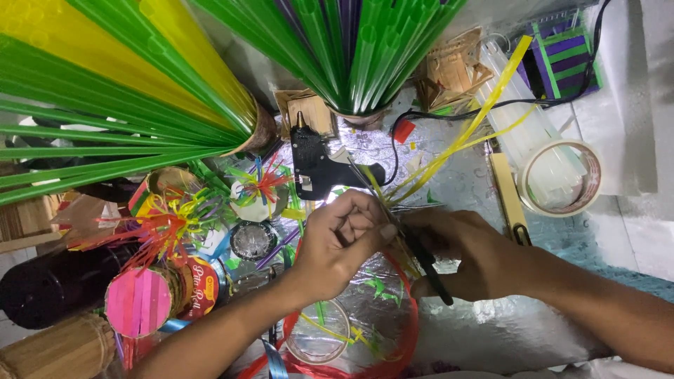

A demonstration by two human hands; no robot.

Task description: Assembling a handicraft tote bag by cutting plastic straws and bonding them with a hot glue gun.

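My left hand [344, 238] pinches a bundle of thin yellow straw strips [463, 133] that fan up and to the right over the foil-covered table. My right hand [463, 256] grips black-handled scissors [421, 256], whose blades meet the strips right at my left fingertips. A black glue gun [316, 165] lies just above my hands, its cord trailing to the right.
Cups of green and yellow straws [351, 49] stand at the back and left. A clear tape roll [558, 179] and glue sticks lie at right. Decorated cans, a pink-topped cylinder [138, 302], red ribbon [404, 344] and straw scraps crowd the left and front.
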